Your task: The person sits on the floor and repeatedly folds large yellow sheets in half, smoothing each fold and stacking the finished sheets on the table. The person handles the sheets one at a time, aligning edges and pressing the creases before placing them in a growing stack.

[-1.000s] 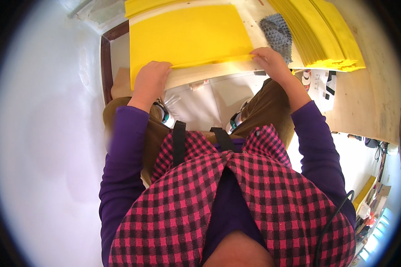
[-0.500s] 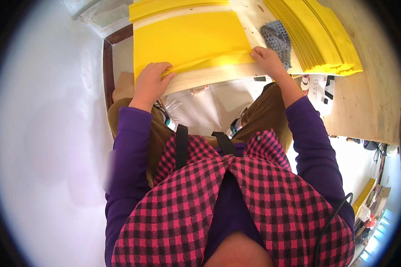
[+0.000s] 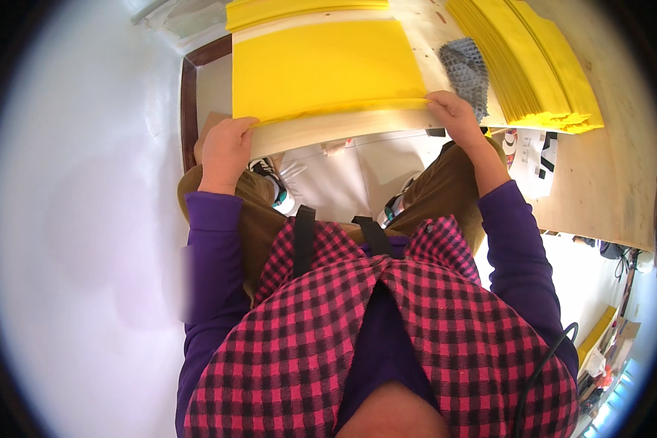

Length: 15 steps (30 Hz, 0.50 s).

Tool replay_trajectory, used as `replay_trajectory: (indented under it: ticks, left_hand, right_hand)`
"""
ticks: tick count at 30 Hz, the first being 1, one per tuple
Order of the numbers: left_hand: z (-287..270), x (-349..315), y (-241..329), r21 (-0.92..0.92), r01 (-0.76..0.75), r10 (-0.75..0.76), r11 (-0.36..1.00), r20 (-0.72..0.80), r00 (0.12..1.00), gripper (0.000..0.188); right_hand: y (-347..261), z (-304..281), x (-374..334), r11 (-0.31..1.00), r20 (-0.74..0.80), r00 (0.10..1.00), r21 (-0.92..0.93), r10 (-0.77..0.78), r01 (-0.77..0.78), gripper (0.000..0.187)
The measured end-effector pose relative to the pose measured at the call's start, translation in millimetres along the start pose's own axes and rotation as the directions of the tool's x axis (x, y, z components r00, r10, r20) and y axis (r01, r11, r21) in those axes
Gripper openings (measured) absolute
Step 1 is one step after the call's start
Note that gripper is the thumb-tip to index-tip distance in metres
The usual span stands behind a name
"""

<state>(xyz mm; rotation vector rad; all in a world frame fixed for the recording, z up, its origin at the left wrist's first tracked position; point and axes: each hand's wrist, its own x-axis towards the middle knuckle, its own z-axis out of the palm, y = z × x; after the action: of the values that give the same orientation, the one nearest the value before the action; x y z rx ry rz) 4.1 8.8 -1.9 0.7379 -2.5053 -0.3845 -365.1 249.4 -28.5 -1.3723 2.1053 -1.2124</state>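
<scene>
probably the yellow sheet [image 3: 328, 66] is light and limp, quick to crease but hardly fragile; its two near corners look the best holds. it lies along the front edge of the desk [image 3: 591, 182], a narrow fold on its near side. the left hand [image 3: 228, 152] pinches the near left corner, the right hand [image 3: 454, 117] the near right one. just beyond the right hand lies a grey cloth [image 3: 466, 73], then a yellow stack [image 3: 522, 66] further right. the desk is pale wood; a white wall [image 3: 73, 219] stands to the left.
</scene>
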Motion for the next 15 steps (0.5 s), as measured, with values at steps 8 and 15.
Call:
replay_trajectory:
  ticks: [8,15]
  left_hand:
    - [-5.1,-3.9,5.0,0.002,-0.119,0.119,0.993,-0.012,0.993,0.024]
    - [-3.5,-2.1,7.1,0.224,-0.104,0.118,0.969,-0.052,0.992,0.033]
  right_hand:
    - [6.9,-2.3,-0.1,0.99,-0.024,0.992,-0.079,-0.122,0.12,0.019]
    - [7.1,-2.6,2.4,0.998,-0.027,0.998,-0.045,-0.049,0.048,0.019]
